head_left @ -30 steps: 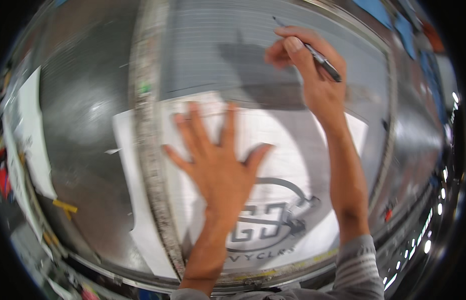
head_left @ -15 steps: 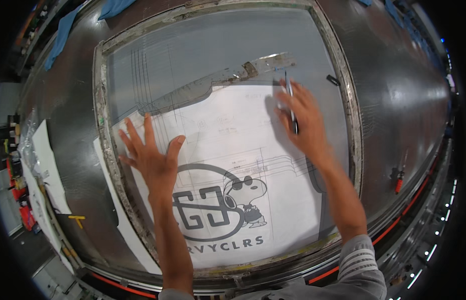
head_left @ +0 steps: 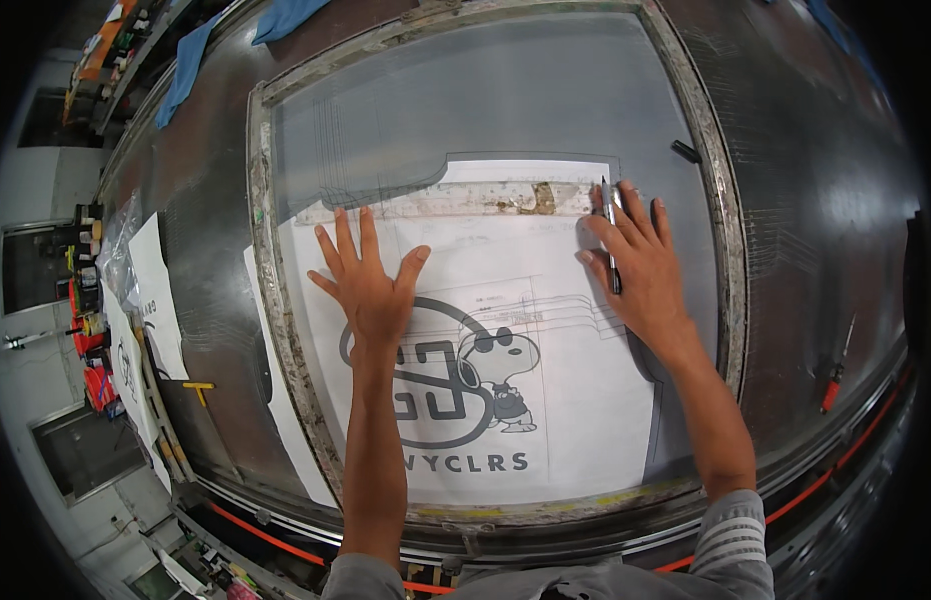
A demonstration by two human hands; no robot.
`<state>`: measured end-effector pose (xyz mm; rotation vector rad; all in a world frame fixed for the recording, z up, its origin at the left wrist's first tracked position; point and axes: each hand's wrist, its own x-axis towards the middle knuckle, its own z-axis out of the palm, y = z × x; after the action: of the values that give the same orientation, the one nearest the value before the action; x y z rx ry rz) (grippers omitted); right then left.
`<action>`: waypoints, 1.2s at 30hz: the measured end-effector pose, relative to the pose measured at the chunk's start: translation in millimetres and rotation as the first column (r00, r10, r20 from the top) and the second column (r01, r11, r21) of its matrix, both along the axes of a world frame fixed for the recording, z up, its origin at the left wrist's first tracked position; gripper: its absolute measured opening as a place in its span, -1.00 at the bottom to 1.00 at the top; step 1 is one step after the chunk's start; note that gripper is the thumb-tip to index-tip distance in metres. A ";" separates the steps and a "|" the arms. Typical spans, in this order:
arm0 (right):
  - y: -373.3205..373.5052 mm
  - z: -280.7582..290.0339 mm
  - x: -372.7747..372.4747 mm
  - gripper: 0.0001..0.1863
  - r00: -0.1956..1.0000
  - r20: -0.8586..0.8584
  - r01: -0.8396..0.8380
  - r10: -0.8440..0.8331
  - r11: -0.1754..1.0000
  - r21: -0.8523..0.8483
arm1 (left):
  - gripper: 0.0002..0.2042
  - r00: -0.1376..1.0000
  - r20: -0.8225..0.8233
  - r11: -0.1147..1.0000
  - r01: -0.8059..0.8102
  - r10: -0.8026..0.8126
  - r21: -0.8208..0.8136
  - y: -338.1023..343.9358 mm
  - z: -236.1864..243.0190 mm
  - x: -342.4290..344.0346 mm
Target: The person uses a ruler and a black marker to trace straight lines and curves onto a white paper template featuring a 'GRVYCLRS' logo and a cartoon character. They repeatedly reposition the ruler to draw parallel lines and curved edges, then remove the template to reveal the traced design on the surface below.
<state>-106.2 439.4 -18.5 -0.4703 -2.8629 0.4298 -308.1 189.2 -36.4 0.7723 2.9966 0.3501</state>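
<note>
A worn wooden- or metal-looking screen frame (head_left: 731,300), stretched with grey mesh (head_left: 465,95), lies in front of me. A white paper sheet (head_left: 595,420) shows within it, printed with a circle emblem, a cartoon dog and lettering. Across the sheet's upper part runs a stained clear ruler (head_left: 465,199), nearly level. My left hand (head_left: 373,298) is open, fingers spread, its fingertips at the ruler's left part. At the ruler's right end, my right hand (head_left: 640,275) holds a black pen (head_left: 613,240) between thumb and fingers, tip pointing away from me.
A black pen cap (head_left: 685,151) lies on the mesh near the frame's right side. Outside it are a red-handled tool (head_left: 833,388) at right and a yellow T-shaped tool (head_left: 199,388) at left. White sheets (head_left: 157,290) lie at far left; a blue cloth (head_left: 188,68) hangs at upper left.
The ruler has turned from a slant to nearly level and come nearer to me. My right hand has come to its right end, pen still held. The whole view has shifted slightly.
</note>
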 end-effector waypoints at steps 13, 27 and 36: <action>8.4 -15.5 -0.2 -0.64 0.961 -0.234 0.138 -0.145 0.989 -0.044 | -0.08 0.981 -0.009 0.979 0.193 -0.193 0.071 71.5 -0.5 41.0; 2.3 -14.8 -5.1 -0.67 0.980 -0.139 0.132 -0.141 0.989 -0.071 | 0.06 0.971 0.055 0.972 0.234 -0.233 -0.022 75.0 -2.1 49.5; 1.6 -16.5 -2.8 -0.58 0.988 -0.081 0.125 -0.130 0.990 -0.068 | 0.06 0.965 0.114 0.972 0.233 -0.234 0.024 78.3 0.3 45.2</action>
<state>-109.0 441.0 -35.0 -0.6272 -2.7248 0.5060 -262.9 267.4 -36.1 1.0535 2.7587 0.3856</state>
